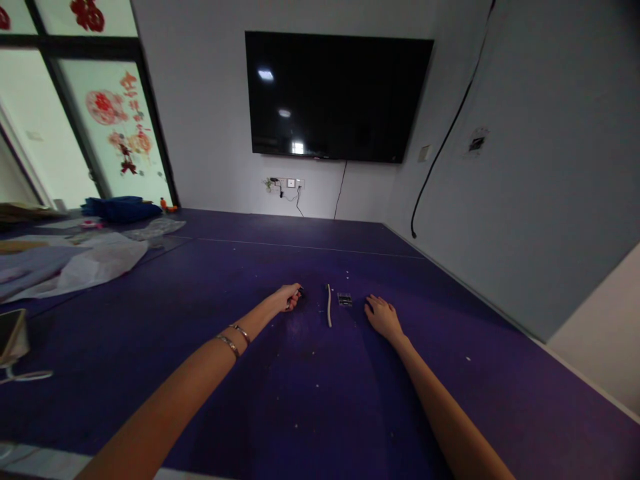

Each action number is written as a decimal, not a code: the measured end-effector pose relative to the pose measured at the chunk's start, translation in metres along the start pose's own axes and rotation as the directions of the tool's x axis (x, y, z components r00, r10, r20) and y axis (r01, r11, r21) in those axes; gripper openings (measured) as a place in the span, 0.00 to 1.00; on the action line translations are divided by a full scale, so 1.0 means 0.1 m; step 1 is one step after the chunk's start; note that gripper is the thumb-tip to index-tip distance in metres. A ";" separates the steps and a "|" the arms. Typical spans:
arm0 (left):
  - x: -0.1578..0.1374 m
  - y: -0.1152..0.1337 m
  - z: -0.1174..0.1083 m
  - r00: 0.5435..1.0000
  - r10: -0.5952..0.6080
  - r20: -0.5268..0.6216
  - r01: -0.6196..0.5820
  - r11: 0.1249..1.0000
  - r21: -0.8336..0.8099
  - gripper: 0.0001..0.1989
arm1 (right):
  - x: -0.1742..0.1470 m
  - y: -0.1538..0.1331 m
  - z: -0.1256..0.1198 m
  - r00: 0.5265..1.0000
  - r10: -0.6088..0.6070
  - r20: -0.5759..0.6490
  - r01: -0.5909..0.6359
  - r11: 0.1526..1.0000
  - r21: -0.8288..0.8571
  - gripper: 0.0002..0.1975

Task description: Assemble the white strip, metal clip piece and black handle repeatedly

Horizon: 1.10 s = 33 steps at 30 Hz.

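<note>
My left hand [289,298] is closed around a small dark object [301,291] whose end pokes out past the fingers; its kind is too small to tell. On the purple surface [320,413], between my two hands, lies a thin pale stick-like piece [329,307], roughly pointing away from me. Just right of it is a small dark rectangular piece with light markings [345,299]. My right hand [383,315] rests palm down right of that piece, apart from it, with thumb and fingers slightly spread and nothing visible in them.
Small white specks dot the surface. At the left lie plastic sheets [107,260], a dark blue cloth bundle [123,208] and a box-like item with a white cord [15,337]. A black cable [440,150] hangs along the right wall. A television [337,97] is mounted ahead.
</note>
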<state>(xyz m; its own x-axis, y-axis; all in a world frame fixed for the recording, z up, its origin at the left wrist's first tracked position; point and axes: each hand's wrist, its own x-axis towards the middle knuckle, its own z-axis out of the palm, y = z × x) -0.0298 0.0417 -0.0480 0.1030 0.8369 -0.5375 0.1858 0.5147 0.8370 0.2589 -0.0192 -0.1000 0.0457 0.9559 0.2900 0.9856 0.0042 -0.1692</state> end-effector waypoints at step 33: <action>-0.30 0.24 0.28 0.673 0.722 0.159 -0.736 0.675 0.052 0.14 | -0.04 -0.04 -0.04 0.999 0.006 -0.044 -0.004 0.998 0.059 0.20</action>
<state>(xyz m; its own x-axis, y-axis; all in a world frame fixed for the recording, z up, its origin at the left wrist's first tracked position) -0.0011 0.0234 -0.0143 0.3592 0.9055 0.2259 0.1001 -0.2780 0.9553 0.2553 -0.0244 -0.0968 0.0588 0.9422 0.3300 0.9742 0.0181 -0.2252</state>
